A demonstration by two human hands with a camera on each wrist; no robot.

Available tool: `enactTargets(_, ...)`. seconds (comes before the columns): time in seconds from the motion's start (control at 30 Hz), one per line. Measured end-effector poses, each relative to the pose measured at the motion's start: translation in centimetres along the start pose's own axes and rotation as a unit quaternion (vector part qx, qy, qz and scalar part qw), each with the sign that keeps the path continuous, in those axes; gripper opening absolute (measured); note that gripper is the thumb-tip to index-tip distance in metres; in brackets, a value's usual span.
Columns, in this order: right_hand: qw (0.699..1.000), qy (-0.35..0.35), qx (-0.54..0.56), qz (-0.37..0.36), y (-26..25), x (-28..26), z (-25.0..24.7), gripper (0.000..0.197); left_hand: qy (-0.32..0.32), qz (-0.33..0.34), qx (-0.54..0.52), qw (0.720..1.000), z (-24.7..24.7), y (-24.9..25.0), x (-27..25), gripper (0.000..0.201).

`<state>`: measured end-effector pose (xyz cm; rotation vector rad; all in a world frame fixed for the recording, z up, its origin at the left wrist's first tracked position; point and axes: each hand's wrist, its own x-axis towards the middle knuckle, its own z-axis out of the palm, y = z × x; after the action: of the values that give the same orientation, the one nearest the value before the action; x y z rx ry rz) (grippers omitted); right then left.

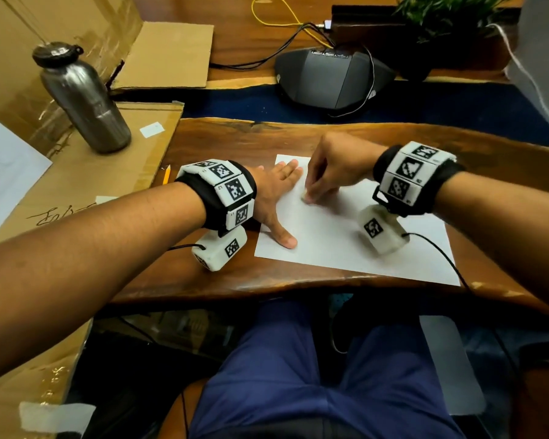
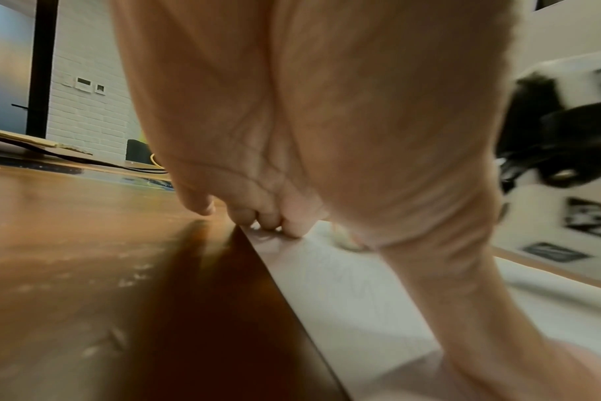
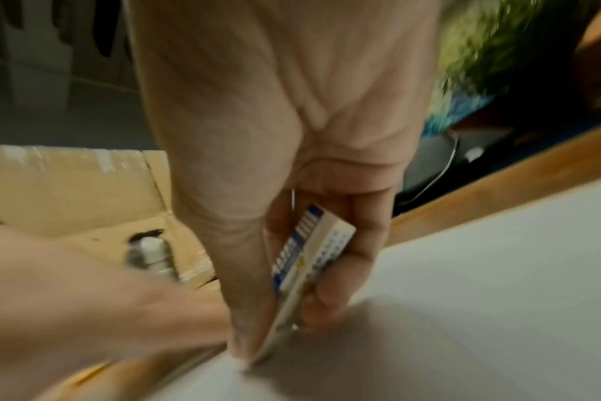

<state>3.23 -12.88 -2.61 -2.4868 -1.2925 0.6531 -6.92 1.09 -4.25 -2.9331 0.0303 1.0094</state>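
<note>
A white sheet of paper [image 1: 355, 236] lies on the wooden table [image 1: 222, 141]. My left hand [image 1: 278, 198] lies flat with straight fingers on the paper's left edge and holds it down; its thumb points toward me. My right hand [image 1: 308, 198] pinches a white eraser [image 3: 309, 260] in a blue-and-white sleeve between thumb and fingers. The eraser's lower end touches the paper [image 3: 463, 312] just right of the left hand's fingers. The right wrist view is blurred by motion. In the left wrist view the left hand's fingertips [image 2: 292, 228] press the paper's [image 2: 344, 285] edge.
A yellow pencil [image 1: 166, 174] lies at the table's left edge beside cardboard boxes [image 1: 86, 185]. A steel bottle [image 1: 83, 99] stands on the cardboard. A grey conference phone [image 1: 330, 77] with cables and a potted plant [image 1: 441, 14] sit at the back.
</note>
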Motion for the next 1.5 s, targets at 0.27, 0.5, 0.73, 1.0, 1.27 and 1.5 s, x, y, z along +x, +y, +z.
enactTargets(0.27,0.998,-0.007,-0.049,-0.031,-0.9,-2.2,1.4,0.015,0.002,0.003,-0.003,1.000,0.2,-0.3,0.1,0.142)
enactTargets(0.5,0.987,0.130,0.049,0.083,4.6,-3.7,-1.1,0.014,0.021,0.033,-0.011,0.999,0.6,-0.7,-0.1,0.138)
enactTargets(0.73,0.973,0.063,0.129,0.182,8.3,-5.2,-0.6,0.022,0.029,0.147,0.013,0.989,0.9,-0.6,-0.4,0.119)
enactTargets(1.0,0.976,0.050,0.122,0.174,8.1,-5.4,-0.6,0.021,0.068,0.358,0.101,0.926,4.0,2.0,-4.8,0.098)
enactTargets(1.27,0.975,0.043,0.123,0.180,7.5,-5.5,-0.7,0.023,0.049,0.273,0.111,0.954,1.6,-1.2,0.5,0.090)
enactTargets(1.5,0.972,0.041,0.137,0.184,7.6,-5.5,-0.8,0.024,0.088,0.158,0.150,0.972,-2.6,-2.4,2.5,0.094)
